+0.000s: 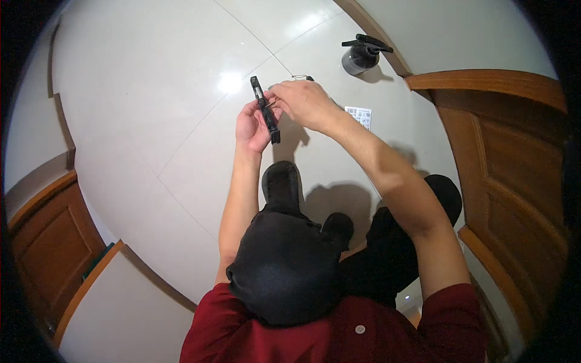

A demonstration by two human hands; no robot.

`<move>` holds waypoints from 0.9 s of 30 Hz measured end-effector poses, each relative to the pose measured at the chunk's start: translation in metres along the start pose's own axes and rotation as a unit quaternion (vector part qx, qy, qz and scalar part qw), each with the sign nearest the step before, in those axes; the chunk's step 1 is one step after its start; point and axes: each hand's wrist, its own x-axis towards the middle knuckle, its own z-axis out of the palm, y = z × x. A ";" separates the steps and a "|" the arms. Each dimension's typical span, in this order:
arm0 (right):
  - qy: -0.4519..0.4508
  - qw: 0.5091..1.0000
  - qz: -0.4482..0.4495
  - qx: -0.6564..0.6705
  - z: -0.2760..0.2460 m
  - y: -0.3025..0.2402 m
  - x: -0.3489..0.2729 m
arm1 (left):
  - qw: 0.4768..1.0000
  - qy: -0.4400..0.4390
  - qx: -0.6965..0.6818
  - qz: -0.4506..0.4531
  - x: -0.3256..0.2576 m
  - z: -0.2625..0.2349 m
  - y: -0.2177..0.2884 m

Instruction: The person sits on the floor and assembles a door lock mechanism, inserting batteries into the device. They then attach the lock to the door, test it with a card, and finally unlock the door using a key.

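Observation:
My left hand (253,126) grips a long narrow black bar-shaped object (265,112), held upright in front of me over the pale tiled floor. The fingers of my right hand (304,101) pinch at its upper half, and a thin wire-like loop (301,77) shows just past that hand's knuckles. What the fingertips touch is too small to make out. Both forearms reach up from the lower edge, above my dark trousers and black socks.
A dark spray bottle (362,55) stands on the floor by the baseboard at upper right. A small white printed sheet (359,115) lies on the tiles near my right wrist. A wooden door (514,169) fills the right side; another wooden door (51,242) is at lower left.

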 end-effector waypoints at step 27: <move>0.068 0.994 -0.086 0.001 0.009 0.017 0.003 | 0.978 0.086 0.180 0.064 0.005 0.020 -0.030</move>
